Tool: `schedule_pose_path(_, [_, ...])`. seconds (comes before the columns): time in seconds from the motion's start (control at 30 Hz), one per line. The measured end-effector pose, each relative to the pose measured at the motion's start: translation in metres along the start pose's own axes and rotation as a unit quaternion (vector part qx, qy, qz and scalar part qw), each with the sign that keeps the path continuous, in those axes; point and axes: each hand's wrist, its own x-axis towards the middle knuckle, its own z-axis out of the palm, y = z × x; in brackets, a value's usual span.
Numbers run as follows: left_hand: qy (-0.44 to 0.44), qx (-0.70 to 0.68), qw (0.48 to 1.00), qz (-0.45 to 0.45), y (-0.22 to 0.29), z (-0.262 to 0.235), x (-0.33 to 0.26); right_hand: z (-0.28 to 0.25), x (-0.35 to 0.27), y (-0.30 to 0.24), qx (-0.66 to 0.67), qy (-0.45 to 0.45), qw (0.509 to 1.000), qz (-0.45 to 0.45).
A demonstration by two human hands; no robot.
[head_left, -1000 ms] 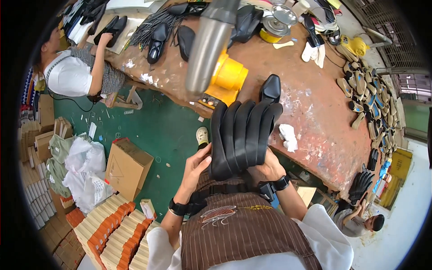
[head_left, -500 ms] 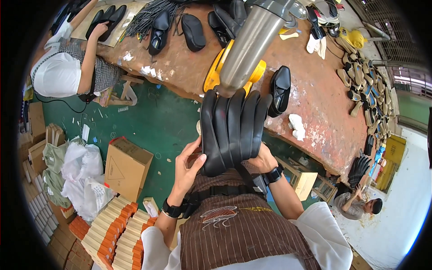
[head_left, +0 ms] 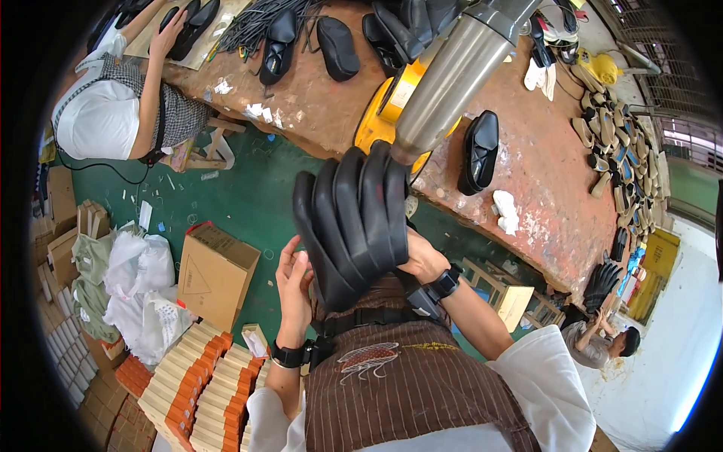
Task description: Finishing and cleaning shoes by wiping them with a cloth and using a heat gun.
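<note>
A stack of several nested black leather shoe uppers (head_left: 354,218) is fanned out in front of my apron. My right hand (head_left: 423,260) grips its right side near the lower end, with some fingers hidden behind the leather. Beside the stack's lower left edge is my left hand (head_left: 294,282), its fingers loosely bent and apart; whether the fingertips touch the leather is hard to see. The steel barrel of a heat gun (head_left: 452,83) points down at the upper right of the stack, close to the leather. Its yellow stand (head_left: 380,113) sits at the bench edge.
Black shoes (head_left: 480,154) and a white cloth (head_left: 506,212) lie on the worn bench (head_left: 542,173). Many beige-lined shoes (head_left: 617,143) are piled far right. Left are a co-worker (head_left: 105,124), a carton (head_left: 217,275) and stacked orange-and-cream boxes (head_left: 184,384). Another person (head_left: 602,339) sits right.
The stack of shoe uppers has shifted left and tilted, with my right hand following. My left hand has loosened from its edge and moved slightly left. The co-worker's hand has moved up over the shoes.
</note>
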Motion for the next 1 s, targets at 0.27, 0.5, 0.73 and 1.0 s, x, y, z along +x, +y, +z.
schedule_pose_path(0.27, [-0.02, -0.143, 0.968, -0.207, -0.03, -0.031, 0.006, 0.049, 0.001, 0.012, -0.381, -0.066, 0.922, -0.029])
schedule_pose_path(0.5, [-0.088, -0.261, 0.923, -0.271, -0.05, -0.064, 0.011, 0.057, -0.023, 0.038, -0.584, -0.071, 0.79, -0.175])
schedule_pose_path(0.73, [-0.079, -0.176, 0.919, -0.343, -0.026, -0.052, 0.0, 0.045, -0.041, 0.048, -0.569, -0.046, 0.814, -0.106])
schedule_pose_path(1.0, [-0.118, -0.142, 0.917, -0.355, -0.039, -0.06, 0.009, 0.026, -0.039, 0.062, -0.557, 0.02, 0.82, -0.128])
